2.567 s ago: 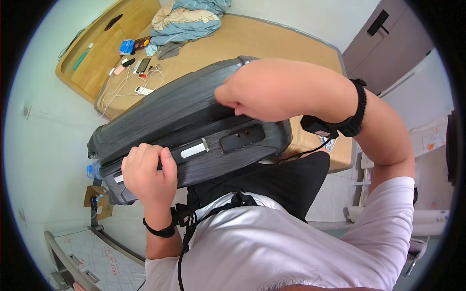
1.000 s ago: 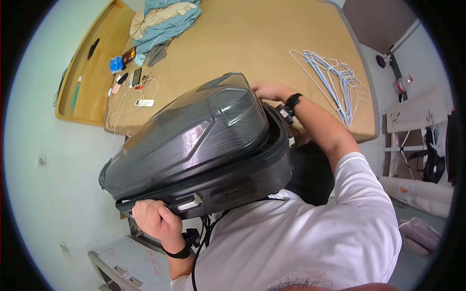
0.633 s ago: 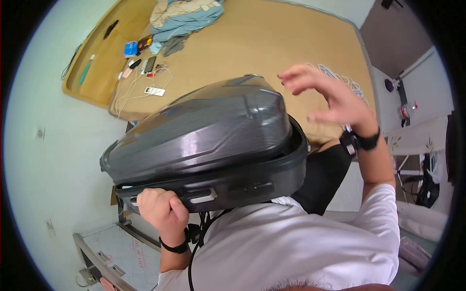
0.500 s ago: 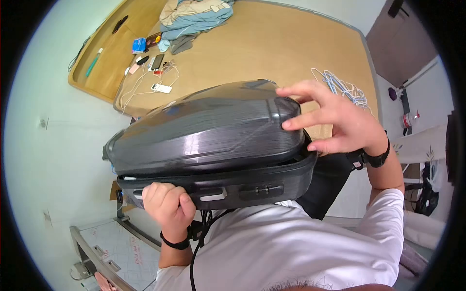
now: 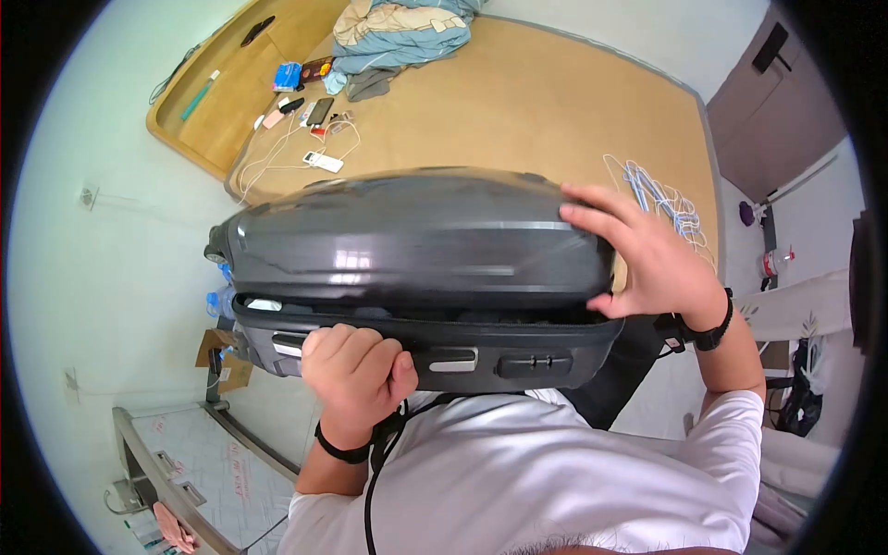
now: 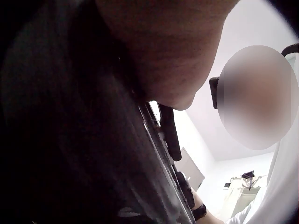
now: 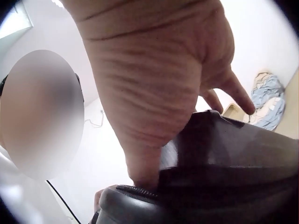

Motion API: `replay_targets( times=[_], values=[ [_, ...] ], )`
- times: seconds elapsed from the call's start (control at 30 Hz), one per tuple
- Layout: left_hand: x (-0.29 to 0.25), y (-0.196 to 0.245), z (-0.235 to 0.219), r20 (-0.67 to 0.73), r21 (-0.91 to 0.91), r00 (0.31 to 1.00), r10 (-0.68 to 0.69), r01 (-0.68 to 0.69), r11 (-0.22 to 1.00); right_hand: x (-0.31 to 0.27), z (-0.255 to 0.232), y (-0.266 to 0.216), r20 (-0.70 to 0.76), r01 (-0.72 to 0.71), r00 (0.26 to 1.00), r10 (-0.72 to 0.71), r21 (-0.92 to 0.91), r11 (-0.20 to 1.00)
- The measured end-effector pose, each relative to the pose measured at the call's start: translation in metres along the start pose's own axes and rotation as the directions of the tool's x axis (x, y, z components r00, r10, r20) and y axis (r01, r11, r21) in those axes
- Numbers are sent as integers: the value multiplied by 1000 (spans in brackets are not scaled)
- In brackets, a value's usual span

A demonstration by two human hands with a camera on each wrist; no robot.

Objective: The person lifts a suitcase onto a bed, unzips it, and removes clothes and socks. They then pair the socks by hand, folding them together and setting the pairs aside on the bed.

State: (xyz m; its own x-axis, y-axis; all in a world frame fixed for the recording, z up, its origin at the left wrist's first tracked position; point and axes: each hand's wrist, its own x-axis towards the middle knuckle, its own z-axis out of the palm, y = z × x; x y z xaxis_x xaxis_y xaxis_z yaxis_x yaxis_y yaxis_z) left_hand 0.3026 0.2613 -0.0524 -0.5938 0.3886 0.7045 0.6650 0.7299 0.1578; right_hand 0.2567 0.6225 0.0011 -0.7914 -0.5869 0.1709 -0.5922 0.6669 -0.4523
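A dark grey hard-shell suitcase (image 5: 416, 245) lies across the person's front, its upper shell raised a little above the lower shell (image 5: 462, 356). A dark gap runs between them, with something white (image 5: 264, 303) showing at its left end. My left hand (image 5: 356, 375) grips the lower shell's front side, fingers curled, left of a silver latch (image 5: 453, 361). At the right end, my right hand (image 5: 657, 254) holds the upper shell's corner, fingers over the top and thumb at the gap. The right wrist view shows the thumb beside the zipper (image 7: 135, 190). Shadow hides most of the suitcase in the left wrist view.
Behind the suitcase is a tan bed (image 5: 546, 102) bearing a rumpled quilt (image 5: 402, 32), phones and cables at left, and several hangers (image 5: 661, 203) at right. A cardboard box (image 5: 227, 365) and a glass-topped table (image 5: 208, 472) stand at the left.
The right hand left the suitcase's far right end, lifted with fingers spread, then took the upper shell's corner. The suitcase has turned squarer to the body. The left hand keeps its grip.
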Motion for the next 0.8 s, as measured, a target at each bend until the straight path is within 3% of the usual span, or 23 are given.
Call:
replay_targets(
  times=[0.03,0.13,0.2,0.43,0.5,0.67,0.73,0.8],
  values=[
    [-1,1,0,5,13,1000,-3,3,1000,1,1,2,9,-5,1000,5,7,1000],
    [-8,0,2,-23,3,1000,-15,15,1000,8,3,27,-242,69,964,-111,-178,982],
    [-12,2,1,1,3,1000,-20,20,1000,22,0,55,-325,140,929,-177,-133,981],
    [-27,11,-1,46,-14,999,20,-19,1000,57,-6,139,-385,92,921,-60,66,994],
    [-29,10,-2,50,-28,998,45,-43,999,64,-6,161,-350,-60,929,120,177,982],
    [-32,9,-7,129,-62,991,32,-24,998,74,3,213,-335,-181,903,271,276,944],
    [-32,8,-11,145,-59,989,42,-33,998,76,11,232,-182,-331,857,483,525,784],
    [-30,6,-10,158,-60,986,55,-46,997,80,21,251,-163,-363,824,543,584,726]
  ],
)
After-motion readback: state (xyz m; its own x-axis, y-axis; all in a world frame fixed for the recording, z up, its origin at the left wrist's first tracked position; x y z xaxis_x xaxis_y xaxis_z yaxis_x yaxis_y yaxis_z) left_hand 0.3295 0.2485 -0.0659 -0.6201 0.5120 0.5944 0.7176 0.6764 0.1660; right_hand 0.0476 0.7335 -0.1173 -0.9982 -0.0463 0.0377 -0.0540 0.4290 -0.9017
